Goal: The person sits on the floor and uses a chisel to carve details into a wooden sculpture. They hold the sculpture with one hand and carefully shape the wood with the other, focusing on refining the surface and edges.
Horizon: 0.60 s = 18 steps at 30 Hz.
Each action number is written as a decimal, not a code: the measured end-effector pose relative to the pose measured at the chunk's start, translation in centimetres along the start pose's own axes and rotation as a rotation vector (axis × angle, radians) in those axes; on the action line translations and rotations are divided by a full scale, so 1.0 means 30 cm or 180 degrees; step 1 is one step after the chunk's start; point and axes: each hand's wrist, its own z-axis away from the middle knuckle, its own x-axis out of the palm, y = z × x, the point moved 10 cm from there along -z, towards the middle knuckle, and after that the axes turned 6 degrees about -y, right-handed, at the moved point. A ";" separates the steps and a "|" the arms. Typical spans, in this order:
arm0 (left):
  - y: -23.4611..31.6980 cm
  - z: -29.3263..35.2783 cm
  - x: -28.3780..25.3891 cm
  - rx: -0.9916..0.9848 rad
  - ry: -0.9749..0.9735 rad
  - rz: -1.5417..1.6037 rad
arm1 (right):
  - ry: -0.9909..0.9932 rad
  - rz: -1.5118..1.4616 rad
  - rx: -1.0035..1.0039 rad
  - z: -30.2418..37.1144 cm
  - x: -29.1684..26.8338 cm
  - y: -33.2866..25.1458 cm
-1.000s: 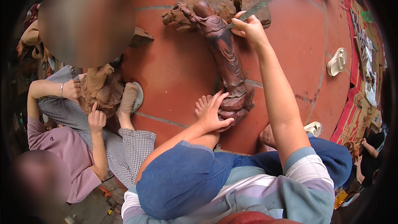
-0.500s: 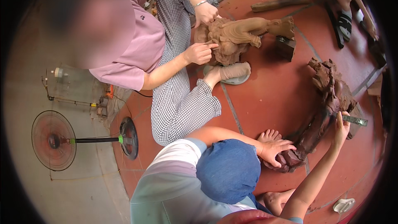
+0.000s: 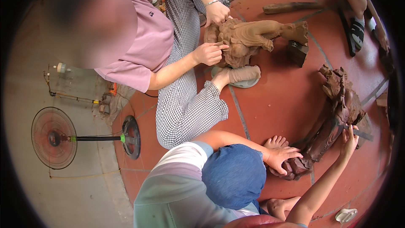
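Observation:
A dark reddish-brown wood carving [image 3: 318, 143] lies slantwise on the tiled floor, its jagged upper end farther off. My left hand [image 3: 282, 158] rests over its near end, fingers spread and thumb apart, beside my bare left foot [image 3: 276, 142]. My right hand [image 3: 348, 142] pinches a thin flat strip [image 3: 363, 135] against the carving's side. The strip looks dark grey and blurred; I cannot tell its exact kind. My raised blue-clad knee [image 3: 234, 176] stands between my arms.
Opposite me, a person in a pink shirt [image 3: 147, 29] works with both hands on a lighter wood carving [image 3: 249, 38]. A wood block [image 3: 298, 51] and a wooden stick [image 3: 291, 7] lie nearby. A standing fan [image 3: 54, 138] is at left; another person's sandalled foot [image 3: 357, 31] is far right.
My right hand has shifted slightly, and the strip has turned, its patterned green face now looking dark. My left hand stays on the carving. The whole view has shifted a little.

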 end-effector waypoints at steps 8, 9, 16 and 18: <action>0.000 -0.002 0.021 0.0083 0.0059 0.0039 | 0.0000 -0.0132 -0.0023 0.002 0.003 0.020; -0.003 -0.004 0.018 0.0117 0.0093 0.0027 | -0.0072 -0.0114 -0.0060 0.007 0.021 0.006; -0.003 -0.002 0.014 0.0048 0.0068 -0.0067 | 0.0183 -0.0013 0.0000 0.021 0.033 -0.014; -0.006 -0.005 0.011 0.0014 -0.0029 -0.0033 | 0.0092 0.0019 -0.0226 0.012 0.045 -0.021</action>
